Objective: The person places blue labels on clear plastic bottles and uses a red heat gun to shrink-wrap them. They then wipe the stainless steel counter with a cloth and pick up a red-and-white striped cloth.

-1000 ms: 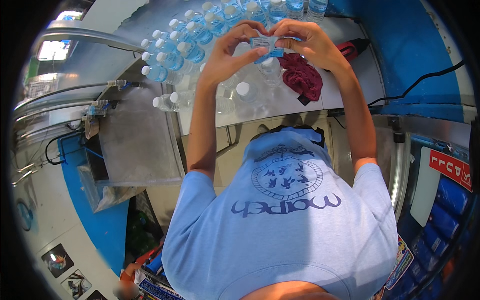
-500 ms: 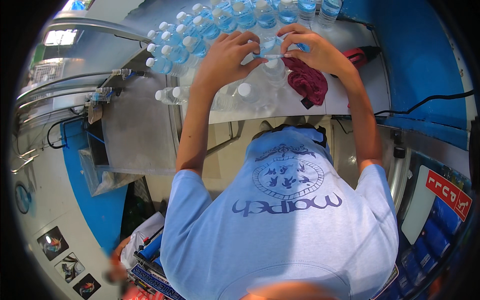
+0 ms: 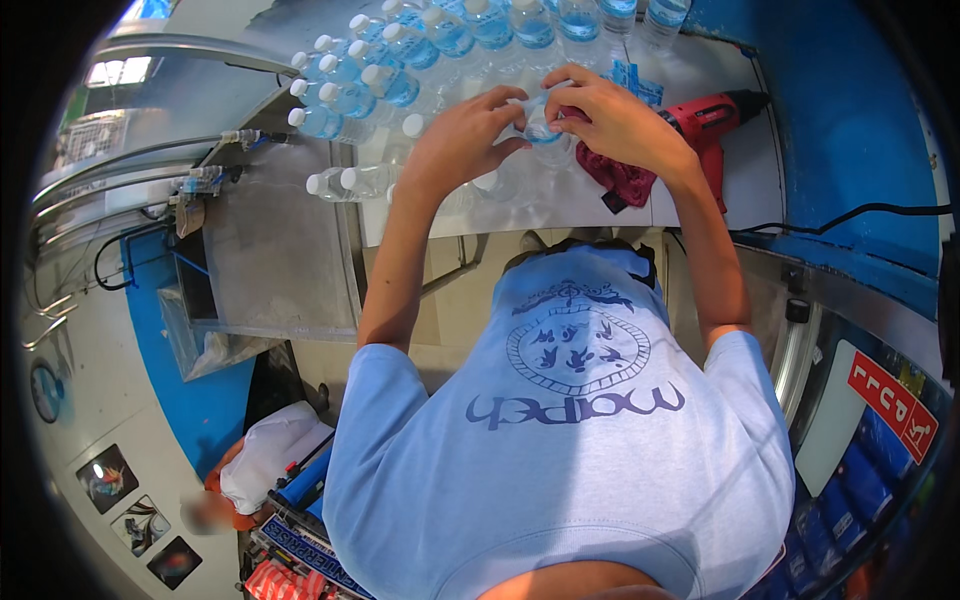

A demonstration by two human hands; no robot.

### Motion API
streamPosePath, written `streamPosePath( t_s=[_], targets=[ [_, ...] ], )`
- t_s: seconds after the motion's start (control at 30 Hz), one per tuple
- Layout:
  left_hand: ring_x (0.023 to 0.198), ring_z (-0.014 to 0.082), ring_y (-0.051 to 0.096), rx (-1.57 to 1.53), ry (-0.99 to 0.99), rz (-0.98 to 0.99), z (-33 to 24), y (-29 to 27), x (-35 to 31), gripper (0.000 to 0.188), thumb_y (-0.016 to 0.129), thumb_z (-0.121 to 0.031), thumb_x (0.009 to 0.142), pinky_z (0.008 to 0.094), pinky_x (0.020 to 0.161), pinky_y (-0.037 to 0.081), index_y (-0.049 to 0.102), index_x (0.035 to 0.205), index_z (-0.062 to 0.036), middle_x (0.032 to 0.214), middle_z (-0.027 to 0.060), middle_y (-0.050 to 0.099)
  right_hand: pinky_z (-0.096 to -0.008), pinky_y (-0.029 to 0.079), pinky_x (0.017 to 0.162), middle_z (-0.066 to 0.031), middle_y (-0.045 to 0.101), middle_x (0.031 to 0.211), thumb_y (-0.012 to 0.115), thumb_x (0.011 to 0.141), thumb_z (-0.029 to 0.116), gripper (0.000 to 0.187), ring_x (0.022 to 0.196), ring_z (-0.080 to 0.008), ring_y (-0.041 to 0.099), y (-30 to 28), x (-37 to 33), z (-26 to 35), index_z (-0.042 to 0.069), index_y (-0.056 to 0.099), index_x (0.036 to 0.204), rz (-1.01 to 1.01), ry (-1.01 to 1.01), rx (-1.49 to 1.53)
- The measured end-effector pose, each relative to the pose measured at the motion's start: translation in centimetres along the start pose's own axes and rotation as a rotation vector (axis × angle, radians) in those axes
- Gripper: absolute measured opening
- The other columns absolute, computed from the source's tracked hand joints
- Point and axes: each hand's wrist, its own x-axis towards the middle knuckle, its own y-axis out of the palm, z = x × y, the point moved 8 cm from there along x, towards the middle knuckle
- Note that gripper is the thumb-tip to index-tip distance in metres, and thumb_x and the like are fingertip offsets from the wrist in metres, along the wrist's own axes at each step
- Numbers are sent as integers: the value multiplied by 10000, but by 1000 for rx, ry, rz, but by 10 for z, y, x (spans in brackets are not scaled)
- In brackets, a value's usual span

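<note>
Holding a small clear plastic bottle (image 3: pixel 541 128) between both hands here, out over the white table (image 3: pixel 740 190) right in front of the person. Left hand (image 3: pixel 462 140) has its fingers curled around the left side of it, right hand (image 3: pixel 612 122) is closed over the top and right side, so both are gripping it and you mostly just see the blue label peeking through. My guess is it's light, smooth and a bit slippery, and thin enough to dent if squeezed, so the stiffer neck and cap end seems the safer place to grab. Counting stuff: one bottle in hand, one red power drill (image 3: pixel 712 118) just right of the hands, one dark red rag (image 3: pixel 622 178) under the right wrist, and a crowd of white-capped bottles (image 3: pixel 385 70) toward the back left, easily fifteen plus, can't get an exact number.
</note>
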Motion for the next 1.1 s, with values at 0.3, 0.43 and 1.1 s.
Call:
streamPosePath(
  t_s=[0.3, 0.43, 1.1],
  targets=[
    [1098, 373, 670, -28, -84, -49, -6, 14, 9, 771, 868, -174, 767, 459, 870, 547, 429, 1398, -120, 1222, 134, 699, -427, 525, 982, -168, 667, 1296, 746, 853, 24, 761, 1190, -361, 647, 27, -24, -36, 120, 392, 1519, -184, 147, 139],
    [1106, 384, 664, 31, -231, 53, -1, 33, 19, 829, 886, -153, 728, 463, 873, 542, 414, 1409, -128, 1205, 137, 700, -427, 522, 997, -205, 663, 1289, 748, 833, -18, 760, 1196, -360, 646, 39, -31, -57, 57, 404, 1506, -204, 60, 201],
    [1098, 365, 655, 11, -323, -102, -20, 34, 20, 806, 883, -288, 712, 453, 882, 536, 483, 1395, -144, 1168, 139, 699, -462, 546, 856, -187, 699, 1058, 783, 818, 138, 306, 1022, -380, 680, 0, 41, -319, 46, 631, 1067, -41, 159, -591]
  ],
)
